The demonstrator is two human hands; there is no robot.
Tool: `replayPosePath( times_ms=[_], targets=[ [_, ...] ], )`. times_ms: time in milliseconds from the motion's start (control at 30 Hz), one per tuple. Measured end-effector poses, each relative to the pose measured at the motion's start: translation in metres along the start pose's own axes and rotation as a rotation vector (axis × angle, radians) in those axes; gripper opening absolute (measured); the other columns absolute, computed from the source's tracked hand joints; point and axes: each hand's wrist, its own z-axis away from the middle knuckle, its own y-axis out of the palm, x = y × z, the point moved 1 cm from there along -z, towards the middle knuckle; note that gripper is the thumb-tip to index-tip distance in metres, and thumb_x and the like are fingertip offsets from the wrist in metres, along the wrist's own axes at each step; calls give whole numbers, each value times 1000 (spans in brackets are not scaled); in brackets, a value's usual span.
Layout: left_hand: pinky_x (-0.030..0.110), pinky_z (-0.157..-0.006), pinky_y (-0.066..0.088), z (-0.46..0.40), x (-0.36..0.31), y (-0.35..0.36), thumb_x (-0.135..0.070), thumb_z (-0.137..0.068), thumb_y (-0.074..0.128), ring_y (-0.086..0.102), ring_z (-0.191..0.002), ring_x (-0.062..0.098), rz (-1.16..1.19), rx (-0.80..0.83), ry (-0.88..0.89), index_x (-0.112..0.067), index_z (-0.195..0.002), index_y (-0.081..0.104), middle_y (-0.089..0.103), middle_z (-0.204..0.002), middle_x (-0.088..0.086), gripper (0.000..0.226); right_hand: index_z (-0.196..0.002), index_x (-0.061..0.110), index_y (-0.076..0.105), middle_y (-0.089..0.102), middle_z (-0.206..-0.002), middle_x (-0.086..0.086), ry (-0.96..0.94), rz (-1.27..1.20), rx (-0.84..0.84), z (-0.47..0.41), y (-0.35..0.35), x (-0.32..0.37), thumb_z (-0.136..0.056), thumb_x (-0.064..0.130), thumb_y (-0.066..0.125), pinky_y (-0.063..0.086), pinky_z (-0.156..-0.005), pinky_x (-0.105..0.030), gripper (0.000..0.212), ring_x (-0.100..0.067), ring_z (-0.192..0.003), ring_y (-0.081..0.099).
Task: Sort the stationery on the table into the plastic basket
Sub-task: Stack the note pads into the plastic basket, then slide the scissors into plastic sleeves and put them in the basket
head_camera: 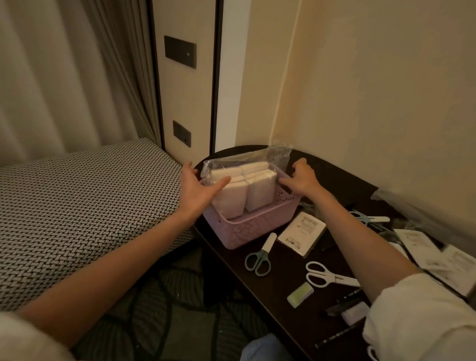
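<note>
The basket (251,224) is pale lilac plastic with a pierced lace pattern in its walls, and it stands at the far left end of the dark table (283,308). Inside it a pack (243,191) of white pads, wrapped in clear film, stands on edge and rises well above the basket's rim; loose film sticks up behind it. Just right of the basket lie green scissors (259,258) with a white cap, a white packet (301,233) with a barcode, white scissors (327,275) and a pale green eraser (300,294). Farther right of the basket, more scissors, pens and papers are blurred, and some are cut off by the right arm and the frame edge; what they are is hard to make out. The left hand (198,187) is spread open, palm turned toward the pack, with its thumb lying against the pack's near-left face. The right hand (303,179) reaches to the basket's far right corner with fingers bent; whether they grip the rim, the film or nothing cannot be told.
</note>
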Motion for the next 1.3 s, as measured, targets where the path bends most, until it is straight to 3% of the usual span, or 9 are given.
replayPosePath(
  times_ms=[67, 133, 200, 300, 567, 767, 967, 1167, 1300],
  targets=[
    [31, -107, 34, 10, -9, 1, -39, -76, 78, 41, -130, 23, -121, -161, 154, -6, -145, 31, 42, -141, 12, 90, -124, 0, 39, 54, -113, -16, 9, -65, -34, 13, -11, 0, -79, 49, 71, 51, -78, -40, 74, -28, -97, 56],
    [29, -106, 35, 23, -21, 5, -31, -82, 74, 43, -127, 19, -140, -231, 335, -7, -141, 39, 47, -137, 10, 72, -126, -1, 40, 52, -119, -19, 7, -98, -74, 27, -24, -5, -84, 33, 71, 46, -74, -34, 62, -30, -104, 55],
    [23, -100, 36, 35, -35, 11, -21, -84, 70, 46, -119, 13, -120, -227, 475, -8, -134, 46, 52, -130, 8, 57, -127, 0, 42, 51, -125, -20, 10, -80, -125, 40, -37, -14, -87, 17, 68, 43, -77, -29, 51, -29, -110, 54],
    [21, -91, 45, 54, -53, 29, -8, -83, 65, 55, -105, 11, -38, -113, 571, -8, -122, 52, 59, -115, 4, 41, -122, 4, 48, 56, -119, -15, 25, -88, -204, 68, -60, -35, -87, 14, 67, 44, -81, -28, 41, -25, -106, 56],
    [23, -73, 54, 94, -58, 86, -5, -86, 62, 62, -91, 11, 9, 214, 525, -12, -106, 58, 62, -105, 1, 21, -111, 5, 57, 59, -103, -7, 138, -235, -311, 180, -105, -103, -87, 13, 68, 44, -76, -29, 28, -22, -96, 59],
    [27, -76, 47, 116, -35, 119, -10, -83, 66, 56, -94, 12, -303, 445, 546, -11, -106, 59, 58, -103, -1, 24, -103, 4, 63, 65, -103, -12, 298, -306, -338, 252, -99, -145, -85, 6, 68, 52, -81, -37, 18, -22, -91, 62],
    [36, -92, 47, 132, 13, 113, -23, -85, 70, 53, -116, 27, -705, 386, 489, -6, -124, 55, 56, -124, 14, 45, -110, 7, 61, 63, -109, -7, 295, -325, -283, 283, -48, -149, -88, 6, 63, 45, -80, -25, 22, -16, -98, 59],
    [40, -94, 48, 139, 40, 104, -37, -85, 69, 54, -114, 29, -737, 399, 441, -5, -134, 51, 57, -126, 15, 61, -111, 11, 60, 61, -112, -6, 240, -435, -274, 283, -12, -129, -90, 10, 63, 47, -87, -24, 22, -16, -104, 59],
    [41, -94, 46, 143, 44, 99, -22, -93, 61, 54, -115, 31, -670, 390, 442, 0, -133, 50, 58, -124, 19, 47, -124, 11, 56, 60, -113, -2, 245, -526, -297, 281, 0, -115, -93, 22, 61, 44, -83, -17, 34, -10, -104, 56]
  ],
)
